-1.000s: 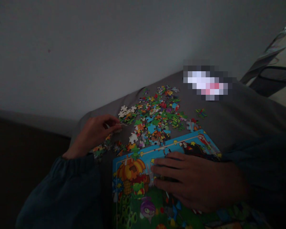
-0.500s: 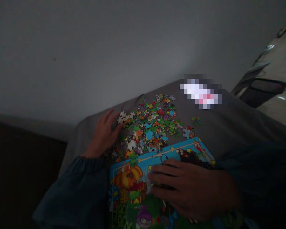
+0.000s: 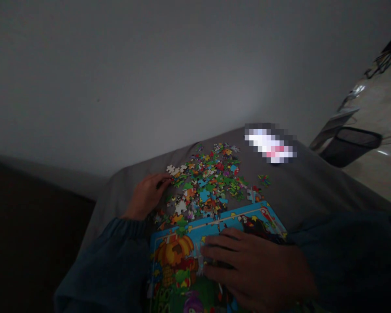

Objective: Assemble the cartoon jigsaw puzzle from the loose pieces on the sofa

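My left hand (image 3: 150, 193) is at the left edge of a heap of loose jigsaw pieces (image 3: 205, 182), thumb and fingertips pinched together on a small puzzle piece (image 3: 172, 178) that is mostly hidden. Pale pieces turned face down (image 3: 176, 169) lie just beyond those fingertips. In front of the heap is a partly assembled jigsaw puzzle (image 3: 211, 224) with a blue border, a pumpkin and cartoon figures. My right hand (image 3: 247, 267) rests over it, palm down with fingers spread, covering its middle and lower right.
A grey cloth surface (image 3: 299, 182) carries everything and meets a plain wall (image 3: 150, 87) at the back. Toward the far right lies a bright pixelated object (image 3: 270, 145). Beyond the right edge stands a dark chair-like object (image 3: 342, 145) on a shiny floor.
My left hand has gone from spread fingers to a pinch at the heap's left edge. The right hand remains on the puzzle. The whole view has shifted slightly.
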A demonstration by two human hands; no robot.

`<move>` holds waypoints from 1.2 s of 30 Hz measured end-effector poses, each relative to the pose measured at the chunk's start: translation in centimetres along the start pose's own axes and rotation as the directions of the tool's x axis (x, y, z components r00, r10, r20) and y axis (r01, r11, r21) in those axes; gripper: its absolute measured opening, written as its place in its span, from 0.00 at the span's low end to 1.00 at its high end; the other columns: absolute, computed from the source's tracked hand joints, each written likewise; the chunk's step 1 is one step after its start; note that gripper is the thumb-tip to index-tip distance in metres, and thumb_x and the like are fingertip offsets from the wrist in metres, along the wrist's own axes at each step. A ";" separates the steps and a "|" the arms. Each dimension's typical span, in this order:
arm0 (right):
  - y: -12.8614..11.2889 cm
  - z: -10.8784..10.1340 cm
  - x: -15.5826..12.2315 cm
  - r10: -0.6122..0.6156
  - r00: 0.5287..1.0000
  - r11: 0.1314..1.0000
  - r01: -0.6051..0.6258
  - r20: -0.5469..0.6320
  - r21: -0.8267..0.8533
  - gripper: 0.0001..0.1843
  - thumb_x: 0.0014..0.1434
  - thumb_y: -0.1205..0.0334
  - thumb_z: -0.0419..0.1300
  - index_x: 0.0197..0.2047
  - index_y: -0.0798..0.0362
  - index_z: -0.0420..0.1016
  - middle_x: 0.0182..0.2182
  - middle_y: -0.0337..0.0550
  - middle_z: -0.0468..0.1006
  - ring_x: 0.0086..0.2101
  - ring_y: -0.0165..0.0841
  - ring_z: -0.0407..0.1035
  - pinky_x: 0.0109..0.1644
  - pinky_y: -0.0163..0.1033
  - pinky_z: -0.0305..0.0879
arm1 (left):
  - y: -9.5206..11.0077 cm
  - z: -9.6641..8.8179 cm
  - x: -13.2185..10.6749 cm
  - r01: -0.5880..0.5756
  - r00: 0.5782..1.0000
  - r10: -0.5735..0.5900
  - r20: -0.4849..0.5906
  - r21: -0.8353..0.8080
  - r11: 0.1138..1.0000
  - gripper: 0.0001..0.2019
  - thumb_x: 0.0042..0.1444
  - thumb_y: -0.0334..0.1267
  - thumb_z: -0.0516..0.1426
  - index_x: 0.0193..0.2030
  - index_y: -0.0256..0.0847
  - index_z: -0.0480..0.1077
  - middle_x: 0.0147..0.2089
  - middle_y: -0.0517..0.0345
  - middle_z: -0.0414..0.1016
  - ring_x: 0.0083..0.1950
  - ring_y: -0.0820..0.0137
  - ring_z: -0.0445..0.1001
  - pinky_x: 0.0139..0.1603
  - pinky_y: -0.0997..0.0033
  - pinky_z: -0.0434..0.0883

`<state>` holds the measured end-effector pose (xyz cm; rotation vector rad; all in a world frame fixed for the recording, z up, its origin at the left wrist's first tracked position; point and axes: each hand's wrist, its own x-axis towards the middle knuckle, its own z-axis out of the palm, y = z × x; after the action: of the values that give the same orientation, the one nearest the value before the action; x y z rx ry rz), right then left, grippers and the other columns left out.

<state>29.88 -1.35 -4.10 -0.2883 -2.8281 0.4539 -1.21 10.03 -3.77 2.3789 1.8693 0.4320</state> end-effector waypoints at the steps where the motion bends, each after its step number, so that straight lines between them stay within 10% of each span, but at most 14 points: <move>1: 0.0 0.0 0.0 0.000 1.000 1.000 0.000 0.004 0.004 0.23 0.70 0.56 0.50 0.64 0.56 0.65 0.63 0.51 0.69 0.61 0.41 0.61 0.62 0.50 0.61 | 0.0 -0.1 0.0 0.021 1.000 -0.021 -0.006 -0.001 1.000 0.18 0.66 0.49 0.50 0.50 0.47 0.78 0.54 0.54 0.81 0.55 0.57 0.77 0.60 0.60 0.69; 10: 0.0 0.1 0.1 -0.012 1.000 1.000 0.012 -0.007 0.004 0.23 0.68 0.57 0.53 0.62 0.56 0.67 0.60 0.51 0.71 0.61 0.41 0.61 0.63 0.50 0.59 | -2.2 -2.5 0.1 0.216 0.976 -0.216 -0.019 -0.026 0.976 0.24 0.59 0.59 0.54 0.49 0.45 0.78 0.39 0.54 0.84 0.37 0.60 0.80 0.36 0.67 0.73; 17: 0.3 0.6 0.3 -0.049 0.994 0.999 0.048 -0.093 -0.015 0.20 0.65 0.58 0.55 0.57 0.58 0.70 0.55 0.54 0.74 0.54 0.42 0.65 0.55 0.49 0.64 | -2.8 -3.4 0.9 0.196 0.978 -0.190 -0.081 0.074 0.978 0.28 0.63 0.58 0.47 0.48 0.38 0.78 0.52 0.38 0.79 0.55 0.47 0.74 0.55 0.51 0.69; 25: 0.5 0.9 0.3 -0.066 0.991 0.997 0.060 -0.116 -0.050 0.19 0.66 0.57 0.53 0.55 0.57 0.71 0.52 0.51 0.74 0.50 0.41 0.66 0.51 0.49 0.64 | -0.4 -1.3 5.6 -0.066 0.981 0.072 0.181 -0.042 0.997 0.26 0.60 0.59 0.53 0.58 0.48 0.74 0.56 0.53 0.79 0.53 0.59 0.77 0.53 0.63 0.73; 36: 0.6 0.4 0.4 -0.061 0.996 0.996 0.056 -0.066 -0.073 0.18 0.69 0.58 0.49 0.56 0.56 0.69 0.54 0.48 0.73 0.53 0.39 0.65 0.51 0.45 0.62 | 0.4 0.1 6.6 -0.077 0.988 0.086 0.128 -0.068 0.995 0.25 0.59 0.58 0.53 0.52 0.45 0.80 0.49 0.48 0.81 0.46 0.56 0.78 0.49 0.60 0.73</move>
<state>29.44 -0.85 -4.59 -0.2295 -2.7812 0.3258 0.55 16.32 -2.64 2.3861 1.6835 0.3278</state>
